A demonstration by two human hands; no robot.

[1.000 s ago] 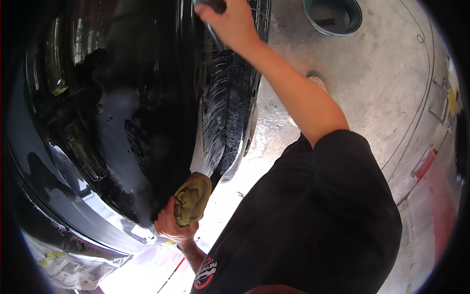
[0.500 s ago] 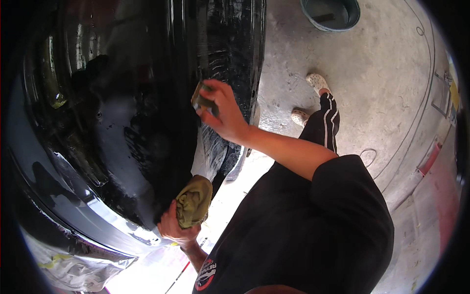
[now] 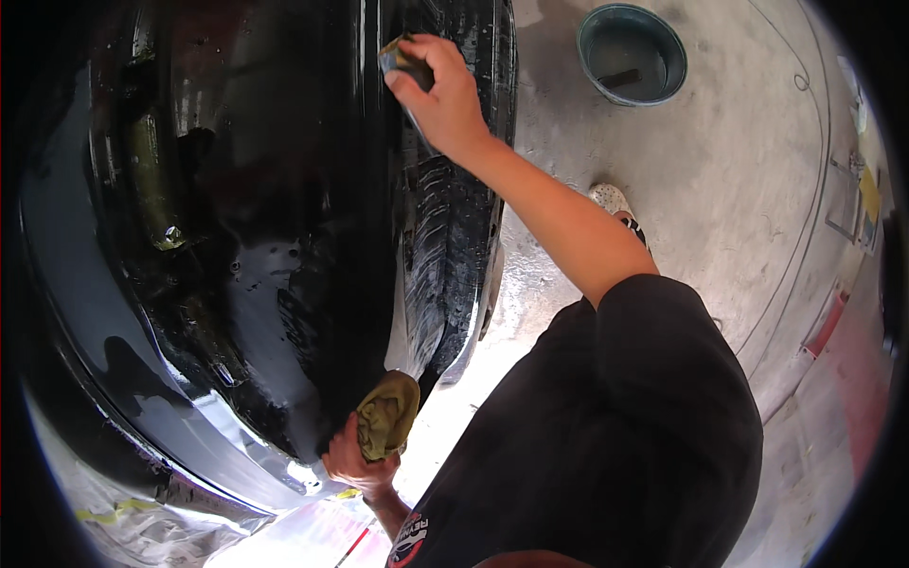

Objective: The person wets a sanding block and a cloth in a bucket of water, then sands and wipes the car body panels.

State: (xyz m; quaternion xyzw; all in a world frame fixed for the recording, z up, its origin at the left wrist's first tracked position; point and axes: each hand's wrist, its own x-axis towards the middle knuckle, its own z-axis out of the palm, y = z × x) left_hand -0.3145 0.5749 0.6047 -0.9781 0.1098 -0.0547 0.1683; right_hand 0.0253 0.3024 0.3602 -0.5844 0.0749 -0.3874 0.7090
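My right hand (image 3: 445, 99) is closed around a small olive-and-grey block (image 3: 402, 59), which looks like a sanding block. It presses the block against a black, wet-looking car body panel (image 3: 312, 189), beside a long raised ridge. Whitish streaks mark the strip (image 3: 431, 227) just below that hand. Lower down, at the panel's near end, my left hand (image 3: 355, 462) grips a bunched olive-green cloth (image 3: 390, 415). Its fingers are partly behind the cloth, and the cloth lies close to the panel's edge.
A dark round tub (image 3: 632, 57) holding water and a dark flat piece stands on the concrete floor (image 3: 720, 170). A thin cable (image 3: 805, 218) runs along the floor at right. Plastic sheeting (image 3: 142, 535) hangs at lower left. My shoe (image 3: 609, 197) shows below the tub.
My right hand has slid the block up along the panel, away from me. The left hand with the cloth has shifted slightly down and right in the view, which has itself moved.
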